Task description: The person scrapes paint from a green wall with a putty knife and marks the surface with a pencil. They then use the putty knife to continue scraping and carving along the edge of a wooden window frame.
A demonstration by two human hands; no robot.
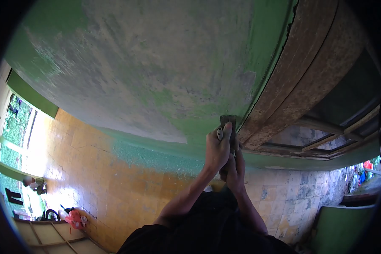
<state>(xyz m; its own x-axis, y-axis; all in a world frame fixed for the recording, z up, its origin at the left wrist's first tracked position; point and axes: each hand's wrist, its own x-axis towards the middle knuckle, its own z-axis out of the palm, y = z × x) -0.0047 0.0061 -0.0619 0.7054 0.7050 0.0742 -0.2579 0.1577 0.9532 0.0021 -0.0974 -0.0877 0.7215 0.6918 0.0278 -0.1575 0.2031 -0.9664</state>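
We see both hands raised together against the worn green wall (156, 76), beside the weathered wooden window frame (292, 84). The left hand (218, 150) and right hand (234, 169) are clamped one above the other on a scraper (228, 122). Its long axis runs straight up from the fists, its flat dark blade end pointing up onto the wall, touching the paint just beside the frame's edge.
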